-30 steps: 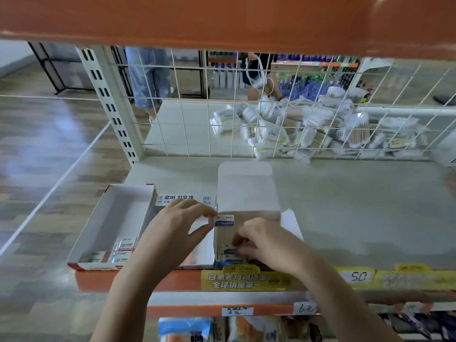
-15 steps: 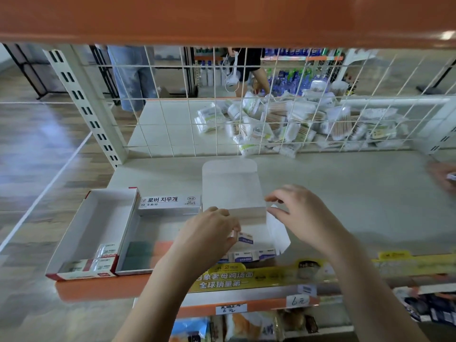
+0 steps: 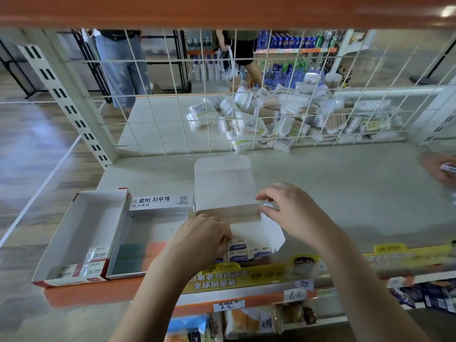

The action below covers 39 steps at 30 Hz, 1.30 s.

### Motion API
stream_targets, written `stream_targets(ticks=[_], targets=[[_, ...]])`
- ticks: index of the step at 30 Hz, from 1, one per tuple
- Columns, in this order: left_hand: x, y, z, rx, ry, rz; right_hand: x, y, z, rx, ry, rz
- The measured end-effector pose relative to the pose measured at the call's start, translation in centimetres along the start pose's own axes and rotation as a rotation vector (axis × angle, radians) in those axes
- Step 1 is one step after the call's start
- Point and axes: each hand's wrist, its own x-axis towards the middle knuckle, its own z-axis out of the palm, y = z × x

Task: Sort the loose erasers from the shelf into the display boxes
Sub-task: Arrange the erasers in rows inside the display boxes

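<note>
A white display box (image 3: 225,211) with its lid flap raised stands at the shelf's front, with several blue-and-white wrapped erasers (image 3: 261,252) in its near end. My left hand (image 3: 199,240) reaches into this box, its curled fingertips on one eraser (image 3: 237,243). My right hand (image 3: 293,213) hovers over the box's right side flap with fingers loosely spread and nothing in it. To the left stand a white box with a Korean label (image 3: 160,202) and a red-trimmed box (image 3: 93,218) holding a few 2B erasers (image 3: 97,254).
A blurred hand of another person (image 3: 440,169) holds a small eraser at the right edge of the shelf (image 3: 345,188). Behind the wire grid (image 3: 172,99) lies a pile of cotton-swab packs (image 3: 283,117). An orange shelf (image 3: 222,11) runs overhead. Price tags line the front rail (image 3: 246,277).
My left hand has carried an eraser down into the open box. My right hand has lifted out of the box and shifted up and to the right.
</note>
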Motion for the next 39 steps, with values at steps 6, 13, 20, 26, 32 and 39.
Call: stream_targets(ticks=[6, 13, 20, 26, 32, 39], targets=[[1.2, 0.7, -0.6, -0.033, -0.069, -0.004, 0.0, 0.2, 0.7, 0.007, -0.004, -0.005], [1.6, 0.9, -0.9, -0.058, -0.149, 0.019, 0.0, 0.5, 1.3, 0.004, -0.007, 0.0], [2.1, 1.6, -2.2, 0.001, -0.103, 0.052, -0.2, 0.8, -0.1, 0.042, 0.0, 0.002], [7.9, 6.9, -6.3, 0.193, 0.212, 0.139, -0.6, 6.1, -3.2, -0.051, 0.081, 0.035], [15.6, 17.3, -6.0, 0.267, 0.261, 0.278, -3.3, 15.5, -7.2, -0.188, 0.118, 0.216], [22.1, 29.2, -2.2, 0.347, 0.18, 0.458, -10.7, 26.8, -10.7, -0.266, 0.106, 0.521]])
